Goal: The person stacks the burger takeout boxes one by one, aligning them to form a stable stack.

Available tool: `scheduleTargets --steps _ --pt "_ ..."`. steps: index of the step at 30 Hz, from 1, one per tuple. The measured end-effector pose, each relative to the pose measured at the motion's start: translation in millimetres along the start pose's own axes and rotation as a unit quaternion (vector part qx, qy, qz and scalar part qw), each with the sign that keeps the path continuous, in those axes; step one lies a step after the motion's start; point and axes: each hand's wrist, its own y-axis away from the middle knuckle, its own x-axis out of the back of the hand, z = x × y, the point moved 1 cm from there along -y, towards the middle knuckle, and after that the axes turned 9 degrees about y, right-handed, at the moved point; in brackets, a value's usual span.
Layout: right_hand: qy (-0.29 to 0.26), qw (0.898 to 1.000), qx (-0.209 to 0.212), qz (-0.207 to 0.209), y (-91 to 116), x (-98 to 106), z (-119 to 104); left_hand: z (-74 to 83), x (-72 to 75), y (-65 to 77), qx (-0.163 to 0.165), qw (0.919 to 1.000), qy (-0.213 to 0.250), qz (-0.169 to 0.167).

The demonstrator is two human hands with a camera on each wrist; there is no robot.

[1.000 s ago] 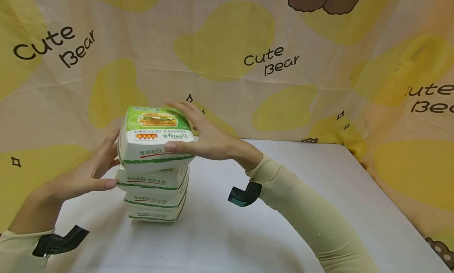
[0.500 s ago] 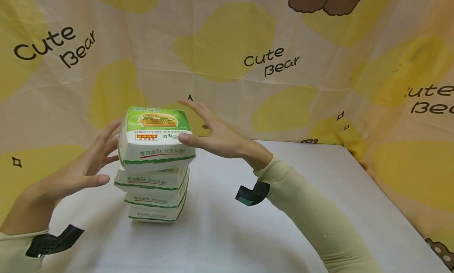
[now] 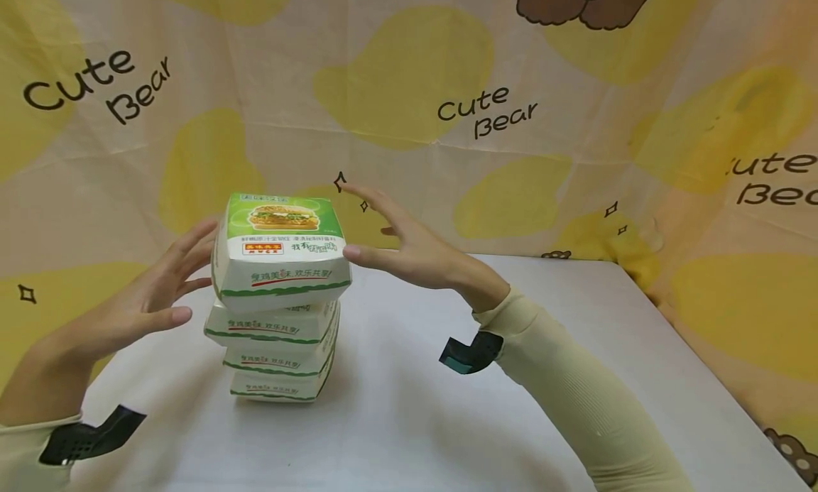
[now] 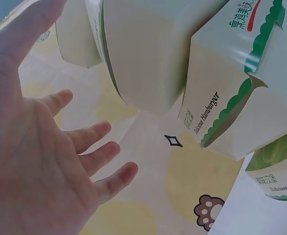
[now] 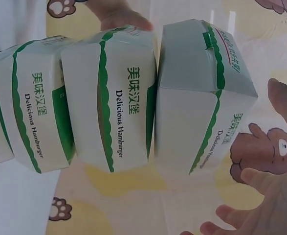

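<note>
Several white and green paper hamburger boxes stand in one uneven stack on the white table. The top box (image 3: 281, 272), with a burger picture on its lid, sits askew and juts toward the camera over the lower boxes (image 3: 275, 326). My left hand (image 3: 153, 300) is beside the stack's left side, fingers spread and thumb apart from the boxes; its palm shows bare in the left wrist view. At the top box's right side is my right hand (image 3: 415, 250), fingers extended, thumb tip right at the box's edge in the head view. Neither hand grips anything.
A white tabletop (image 3: 434, 392) spreads around the stack. Behind it hangs a yellow-patterned cloth (image 3: 409, 73) with "Cute Bear" lettering. Dark wrist-worn devices sit on the left cuff (image 3: 92, 435) and the right cuff (image 3: 473, 351).
My right hand has let go of the top box and drawn off to the right. My left hand has moved slightly left, its thumb coming away from the second box. The stack stays put.
</note>
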Motion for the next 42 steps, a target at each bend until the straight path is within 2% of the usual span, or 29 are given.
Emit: scheduleTargets --steps 4,11,14,18,21,27,31,37,39,42 --pt "-0.002 1.0 0.006 0.0 4.5 1.8 4.7 0.5 0.9 1.5 0.025 0.9995 -0.011 0.018" --pt "-0.002 1.0 -0.001 0.001 17.7 5.8 17.4 -0.2 3.1 1.8 0.033 0.9988 -0.023 0.026" --pt "-0.008 1.0 -0.009 0.007 22.9 6.4 24.2 0.4 3.1 0.5 0.047 0.9977 -0.035 0.033" --pt "-0.017 1.0 -0.019 0.016 29.7 4.7 33.0 0.9 4.0 0.1 0.095 0.9892 -0.093 0.062" --pt "-0.018 0.999 -0.025 0.022 34.4 2.4 39.7 0.4 4.7 0.3 0.108 0.985 -0.113 0.073" --pt "-0.024 0.999 -0.028 0.027 40.4 -2.8 50.7 -3.1 4.5 1.2 0.096 0.9853 -0.11 0.089" --pt "-0.02 0.999 -0.03 0.033 44.7 -6.3 57.8 -5.0 4.1 2.4 0.102 0.9808 -0.134 0.098" --pt "-0.022 0.998 -0.034 0.048 52.3 -12.0 71.9 -10.9 4.5 4.9 0.091 0.9802 -0.144 0.101" --pt "-0.023 0.998 -0.036 0.055 54.7 -14.0 76.4 -13.5 4.7 5.7 0.092 0.9785 -0.151 0.106" --pt "-0.024 0.996 -0.043 0.068 58.8 -17.1 82.7 -17.4 5.1 7.1 0.102 0.9712 -0.179 0.12"
